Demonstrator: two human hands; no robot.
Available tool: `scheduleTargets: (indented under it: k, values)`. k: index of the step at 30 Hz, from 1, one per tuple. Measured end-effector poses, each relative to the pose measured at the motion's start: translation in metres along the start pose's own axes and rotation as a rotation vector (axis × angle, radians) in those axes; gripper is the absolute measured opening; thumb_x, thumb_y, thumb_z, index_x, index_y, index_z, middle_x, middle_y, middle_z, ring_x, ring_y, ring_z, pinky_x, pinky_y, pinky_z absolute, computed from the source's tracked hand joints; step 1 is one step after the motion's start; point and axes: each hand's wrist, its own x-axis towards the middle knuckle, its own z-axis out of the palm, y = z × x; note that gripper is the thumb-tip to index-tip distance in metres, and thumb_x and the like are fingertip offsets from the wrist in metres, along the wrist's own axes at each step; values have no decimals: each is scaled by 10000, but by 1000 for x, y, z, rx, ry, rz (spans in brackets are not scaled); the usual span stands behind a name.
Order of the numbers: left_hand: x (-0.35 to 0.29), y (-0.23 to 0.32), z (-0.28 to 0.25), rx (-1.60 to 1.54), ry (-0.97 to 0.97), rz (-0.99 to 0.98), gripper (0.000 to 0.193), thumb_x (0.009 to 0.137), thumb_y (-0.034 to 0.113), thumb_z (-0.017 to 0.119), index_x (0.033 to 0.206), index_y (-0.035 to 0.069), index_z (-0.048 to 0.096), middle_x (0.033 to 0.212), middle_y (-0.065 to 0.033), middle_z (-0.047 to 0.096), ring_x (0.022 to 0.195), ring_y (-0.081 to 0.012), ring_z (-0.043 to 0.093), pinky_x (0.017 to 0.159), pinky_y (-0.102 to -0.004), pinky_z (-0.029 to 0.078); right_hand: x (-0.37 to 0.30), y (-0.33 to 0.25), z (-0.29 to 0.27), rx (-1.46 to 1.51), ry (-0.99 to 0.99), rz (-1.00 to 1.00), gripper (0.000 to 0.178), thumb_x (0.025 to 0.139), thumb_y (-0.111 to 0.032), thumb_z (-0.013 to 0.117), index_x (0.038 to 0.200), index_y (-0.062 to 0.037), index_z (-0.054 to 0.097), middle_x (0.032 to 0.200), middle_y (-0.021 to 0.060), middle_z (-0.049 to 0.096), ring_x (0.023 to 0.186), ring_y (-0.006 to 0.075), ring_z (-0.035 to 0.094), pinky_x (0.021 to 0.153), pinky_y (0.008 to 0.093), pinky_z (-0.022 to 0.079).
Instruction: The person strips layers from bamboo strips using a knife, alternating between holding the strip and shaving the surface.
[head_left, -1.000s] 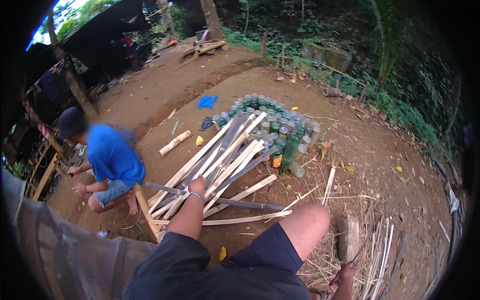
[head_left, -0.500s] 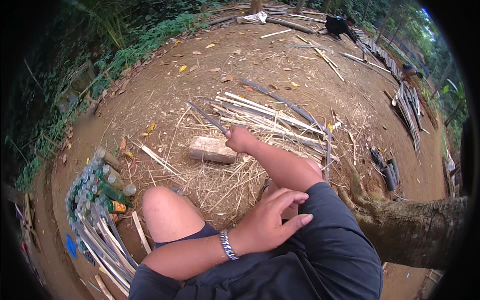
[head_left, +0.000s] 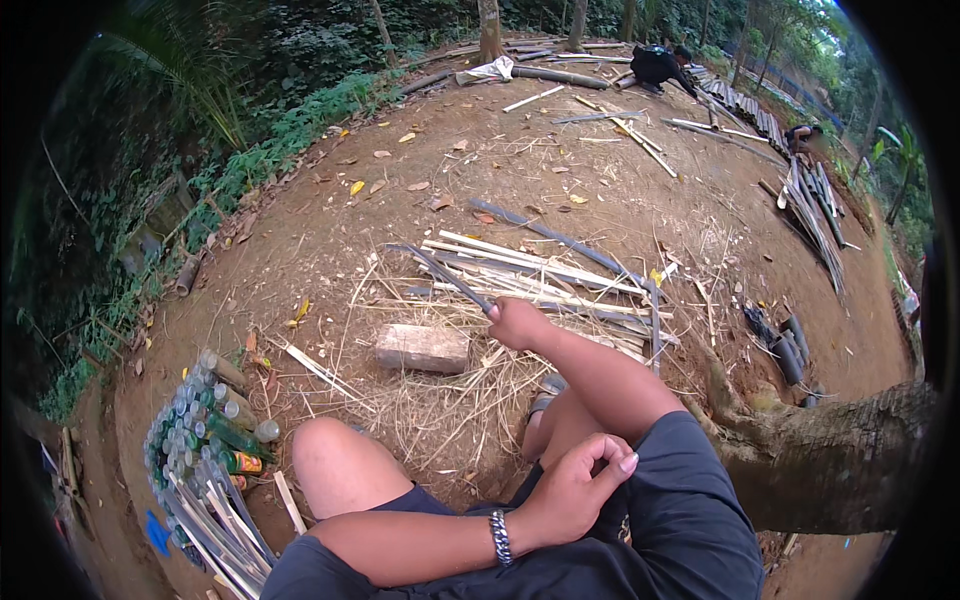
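A seated person is holding one long knife (head_left: 450,277) just beyond one wooden block (head_left: 423,348) on bare ground.

The right hand (head_left: 520,325), to the block's right, is wrapping its grip around the knife's handle, the blade pointing beyond the block; the left hand (head_left: 570,490), nearer the body and right of the block, is curling its fingers, and whether thumb and finger are pressing together I cannot tell. One chain bracelet (head_left: 500,538) is circling the left wrist. Pale split strips (head_left: 545,270), overlapping too much for counting, are lying beyond the block and to its right. Left of the block, many bottles (head_left: 205,420) are clustering, one showing an orange-and-yellow label (head_left: 247,462). Two people (head_left: 657,67) are crouching far beyond, to its right.
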Motion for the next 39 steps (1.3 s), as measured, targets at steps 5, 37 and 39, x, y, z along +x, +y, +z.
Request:
scheduleTargets:
  k: [5,37,39]
  values:
    - [-10,15,9,-564,-93,-434,183,1019,263,466,1010,83,496,864,42,506,677,8,429,561,-149,361,-3,-12,-10,44,-21,-44,326,923,-286,498,1048,1,591,1017,232,641,979,375,615,849,467,477]
    - [-25,75,-12,-241,-941,106,685,952,546,385,1150,-75,594,1199,-232,576,1139,-342,546,960,-412,410,28,-178,-165,-495,120,-395,371,843,-253,533,1168,-134,666,1047,112,674,977,282,640,860,422,498]
    - [-34,78,-14,-261,-905,94,699,948,559,379,1149,-75,594,1191,-228,582,1131,-334,551,954,-408,413,18,-184,-164,-485,161,-397,359,861,-245,521,1167,-126,666,1036,114,674,967,285,643,851,419,503]
